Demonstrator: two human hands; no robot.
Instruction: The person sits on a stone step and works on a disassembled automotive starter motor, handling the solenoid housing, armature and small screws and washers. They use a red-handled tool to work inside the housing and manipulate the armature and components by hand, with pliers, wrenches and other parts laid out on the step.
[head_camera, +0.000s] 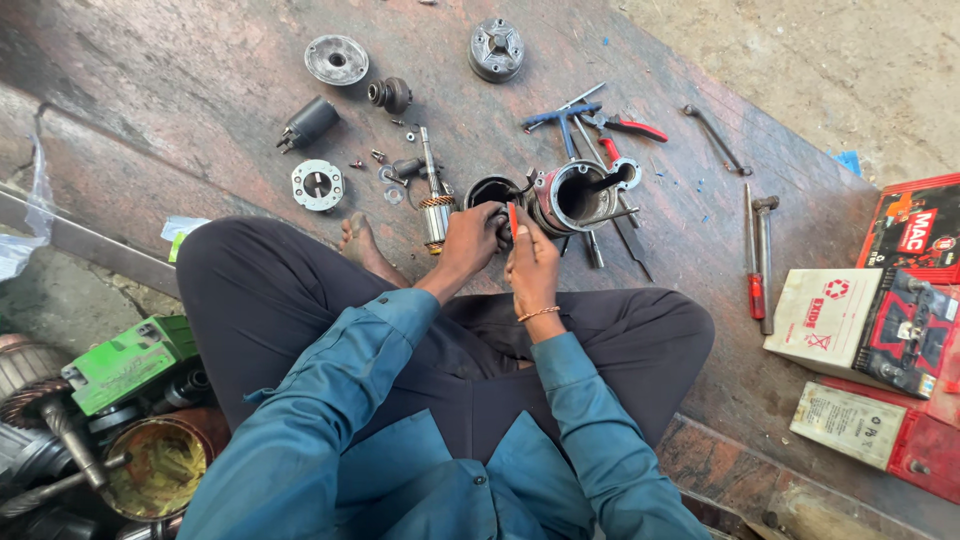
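Observation:
I sit cross-legged on a reddish stone floor. My left hand (472, 238) grips a dark round motor part (491, 192) in front of my knees. My right hand (531, 258) holds a thin tool with a red tip (513, 216) against that part. Just right of it lies a cylindrical metal motor housing (578, 195), open end toward me. An armature with copper windings (436, 205) lies to the left of my left hand.
Several end caps and small parts lie scattered ahead: a grey cover (336, 59), a round cap (496, 49), a solenoid (308, 123). Pliers (622, 128), a blue T-wrench (563, 116) and screwdrivers (755, 270) lie right. Batteries (868, 326) stand far right; scrap parts (60, 420) left.

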